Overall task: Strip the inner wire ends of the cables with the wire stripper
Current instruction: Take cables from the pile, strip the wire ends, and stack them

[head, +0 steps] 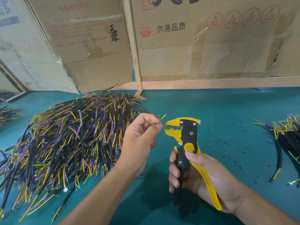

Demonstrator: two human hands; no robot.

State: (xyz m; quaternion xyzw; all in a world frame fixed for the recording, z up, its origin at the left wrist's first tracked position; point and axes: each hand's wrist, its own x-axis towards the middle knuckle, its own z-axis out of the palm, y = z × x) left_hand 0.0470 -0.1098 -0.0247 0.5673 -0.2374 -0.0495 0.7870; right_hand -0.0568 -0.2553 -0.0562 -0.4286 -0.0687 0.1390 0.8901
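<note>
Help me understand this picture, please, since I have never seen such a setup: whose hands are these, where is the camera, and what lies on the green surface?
No machine here: a person works with bare hands, and the single picture comes from a camera worn on the head, looking forward and down. The right hand grips a yellow and black wire stripper, its jaws open. The left hand pinches thin inner wires of a cable just in front of those jaws. On the green table a large pile of black cables with yellow and blue inner wires lies at the left, and a smaller bundle at the right. Small bits of stripped insulation are scattered between. Cardboard boxes stand behind.
</note>
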